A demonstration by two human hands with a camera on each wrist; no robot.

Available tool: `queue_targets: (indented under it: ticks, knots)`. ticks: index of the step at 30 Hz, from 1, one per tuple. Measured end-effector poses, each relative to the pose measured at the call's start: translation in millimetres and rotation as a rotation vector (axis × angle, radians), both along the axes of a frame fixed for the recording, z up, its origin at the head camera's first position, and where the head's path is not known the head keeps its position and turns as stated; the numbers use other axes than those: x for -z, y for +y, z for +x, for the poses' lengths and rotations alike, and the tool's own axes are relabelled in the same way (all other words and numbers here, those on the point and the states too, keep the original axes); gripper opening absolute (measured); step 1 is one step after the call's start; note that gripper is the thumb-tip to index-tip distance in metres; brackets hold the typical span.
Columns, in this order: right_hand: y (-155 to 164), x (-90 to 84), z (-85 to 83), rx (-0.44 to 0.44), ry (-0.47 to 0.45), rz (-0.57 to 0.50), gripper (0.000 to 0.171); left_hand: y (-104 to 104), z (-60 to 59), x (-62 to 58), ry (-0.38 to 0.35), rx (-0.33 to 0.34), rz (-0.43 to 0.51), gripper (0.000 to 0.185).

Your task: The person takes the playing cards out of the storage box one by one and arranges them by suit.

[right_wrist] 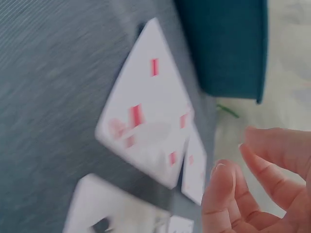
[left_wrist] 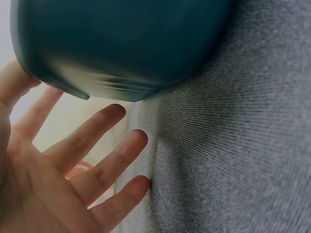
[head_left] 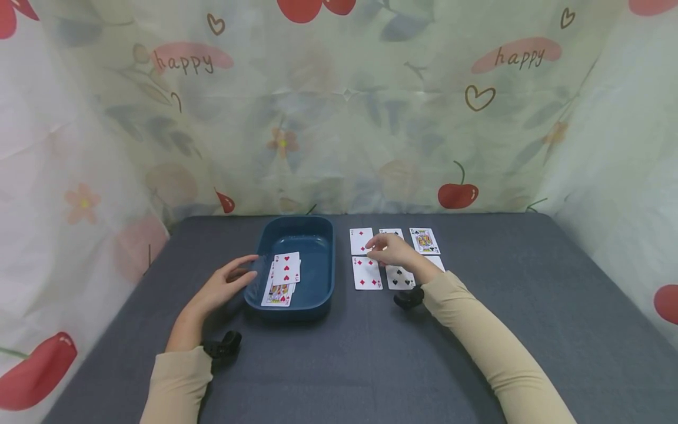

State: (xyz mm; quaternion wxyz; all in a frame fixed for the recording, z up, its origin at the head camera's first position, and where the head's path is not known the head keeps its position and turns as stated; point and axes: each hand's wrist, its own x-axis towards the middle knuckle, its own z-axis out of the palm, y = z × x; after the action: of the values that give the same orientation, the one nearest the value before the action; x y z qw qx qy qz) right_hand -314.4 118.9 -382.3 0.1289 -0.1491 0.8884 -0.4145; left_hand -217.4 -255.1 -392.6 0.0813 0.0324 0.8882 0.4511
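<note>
My left hand [head_left: 222,287] is at the left rim of a dark blue plastic basin [head_left: 329,259], fingertips at the rim and fingers loosely spread. In the basin, a three of hearts [head_left: 286,269] overlaps a red face card [head_left: 276,294]. Over the laid-out playing cards hovers my right hand [head_left: 396,250], with nothing between its bent thumb and fingers. Below it lies a four of diamonds [head_left: 368,274], with another diamond card [head_left: 360,240] behind. A spade card [head_left: 401,279] and a face card [head_left: 425,241] lie to the right; the hand and forearm partly cover the other cards.
Dark grey cloth [head_left: 339,365] covers the table. A printed curtain [head_left: 344,118] encloses the back and both sides. Black straps with small cameras sit on both wrists, below beige sleeves [head_left: 492,347].
</note>
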Motion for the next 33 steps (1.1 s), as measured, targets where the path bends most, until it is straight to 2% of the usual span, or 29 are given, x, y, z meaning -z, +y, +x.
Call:
queue_targets:
  ticks: [4, 14, 19, 33]
  knots:
    - [-9.8, -8.8, 2.2, -0.017, 0.000, -0.037, 0.029, -0.3, 0.3, 0.1, -0.005, 0.002, 0.007, 0.062]
    - [-45.9, -28.9, 7.3, -0.142, 0.002, -0.141, 0.029, -1.5, -2.0, 3.0, 0.010, 0.012, 0.003, 0.061]
    - [-68.2, -40.3, 7.8, -0.170, -0.018, -0.151, 0.030, -2.3, -2.8, 4.3, 0.025, 0.023, 0.016, 0.060]
    - [-124.1, -53.0, 10.6, -0.252, 0.041, -0.176, 0.023, -2.1, -2.5, 3.2, 0.021, 0.015, 0.022, 0.058]
